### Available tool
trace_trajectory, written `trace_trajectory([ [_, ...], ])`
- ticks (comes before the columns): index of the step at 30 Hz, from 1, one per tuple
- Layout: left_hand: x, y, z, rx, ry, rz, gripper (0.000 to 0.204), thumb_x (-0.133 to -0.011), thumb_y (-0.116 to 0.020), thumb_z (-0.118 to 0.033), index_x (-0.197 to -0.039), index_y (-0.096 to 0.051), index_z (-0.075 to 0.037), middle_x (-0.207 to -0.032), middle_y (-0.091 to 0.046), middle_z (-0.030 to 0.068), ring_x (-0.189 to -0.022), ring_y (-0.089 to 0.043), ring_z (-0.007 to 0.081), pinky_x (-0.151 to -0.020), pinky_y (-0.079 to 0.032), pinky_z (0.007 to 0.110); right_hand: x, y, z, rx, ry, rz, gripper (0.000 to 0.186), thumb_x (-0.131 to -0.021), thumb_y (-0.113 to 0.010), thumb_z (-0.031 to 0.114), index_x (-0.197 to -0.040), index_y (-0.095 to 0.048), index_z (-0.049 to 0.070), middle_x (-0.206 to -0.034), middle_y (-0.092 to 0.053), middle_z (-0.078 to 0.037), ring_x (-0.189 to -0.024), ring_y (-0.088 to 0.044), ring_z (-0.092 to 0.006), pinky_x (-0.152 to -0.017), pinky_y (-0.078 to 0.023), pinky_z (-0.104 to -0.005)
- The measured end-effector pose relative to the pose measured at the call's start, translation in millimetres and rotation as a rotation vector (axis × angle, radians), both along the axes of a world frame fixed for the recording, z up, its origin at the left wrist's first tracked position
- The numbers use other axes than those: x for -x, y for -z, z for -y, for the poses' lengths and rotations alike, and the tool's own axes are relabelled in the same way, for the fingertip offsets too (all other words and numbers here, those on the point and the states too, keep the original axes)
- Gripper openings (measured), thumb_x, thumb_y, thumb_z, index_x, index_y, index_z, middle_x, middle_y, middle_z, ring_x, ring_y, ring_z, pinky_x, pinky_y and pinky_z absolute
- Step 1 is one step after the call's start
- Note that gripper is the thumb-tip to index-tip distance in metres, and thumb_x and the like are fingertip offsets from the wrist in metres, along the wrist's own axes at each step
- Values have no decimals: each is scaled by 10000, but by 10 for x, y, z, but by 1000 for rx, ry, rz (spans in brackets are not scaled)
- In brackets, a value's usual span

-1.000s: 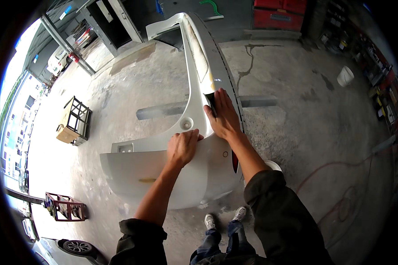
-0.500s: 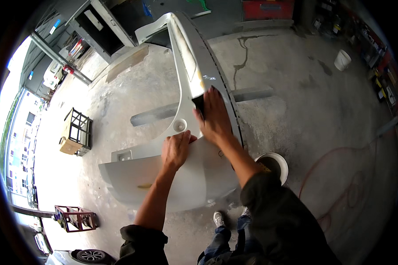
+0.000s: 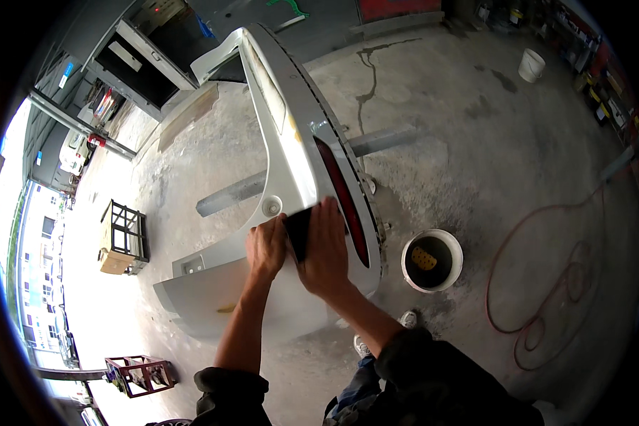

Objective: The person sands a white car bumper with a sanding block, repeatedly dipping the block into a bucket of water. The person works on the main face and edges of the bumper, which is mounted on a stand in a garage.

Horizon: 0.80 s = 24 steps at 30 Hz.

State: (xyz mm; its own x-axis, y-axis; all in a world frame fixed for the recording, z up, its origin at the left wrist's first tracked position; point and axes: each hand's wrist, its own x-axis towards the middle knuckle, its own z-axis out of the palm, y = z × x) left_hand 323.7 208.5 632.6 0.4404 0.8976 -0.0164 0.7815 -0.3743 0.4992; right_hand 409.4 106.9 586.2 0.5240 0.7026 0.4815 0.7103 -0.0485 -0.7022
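Observation:
A pale silver-white car bumper lies below me, with a long arm stretching away and a tan-yellow patch along it. My right hand presses a black sheet, which looks like sandpaper, against the bumper's surface, fingers stretched together over it. My left hand is closed at the bumper's inner edge, just below a round recess; its fingertips almost meet the sheet, and what lies under them is hidden. A long dark-red strip runs along the bumper's right side, beside my right hand.
Right of the bumper stands a white bucket of dark liquid with a yellow sponge. A red hose coils farther right. Grey beams show beneath the bumper. A boxed metal frame and a red rack stand left.
My right hand has drawn the black sheet nearer to me and leftward, beside my left hand, uncovering the red strip. The view has shifted, and the bucket shows fully.

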Motion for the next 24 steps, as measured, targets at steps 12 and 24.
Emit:
trace_trajectory([
  [12,3,-13,31,-72,-2,58,447,-1008,-445,-338,-811,-653,6,-710,-614,234,-704,-612,432,-642,-463,468,-105,63,-175,-12,-12,19,800,-963,-575,416,-1397,-319,-205,-1481,-287,-412,-1391,-295,-553,-1159,-232,-593],
  [24,-59,57,-97,178,22,138,448,-1000,-424,-271,-915,-744,31,-836,-734,169,-771,-704,228,-774,-527,333,-551,74,-484,-44,-49,149,771,-982,-538,405,-1418,-304,-186,-1481,-313,-386,-1413,-298,-492,-1191,-228,-532],
])
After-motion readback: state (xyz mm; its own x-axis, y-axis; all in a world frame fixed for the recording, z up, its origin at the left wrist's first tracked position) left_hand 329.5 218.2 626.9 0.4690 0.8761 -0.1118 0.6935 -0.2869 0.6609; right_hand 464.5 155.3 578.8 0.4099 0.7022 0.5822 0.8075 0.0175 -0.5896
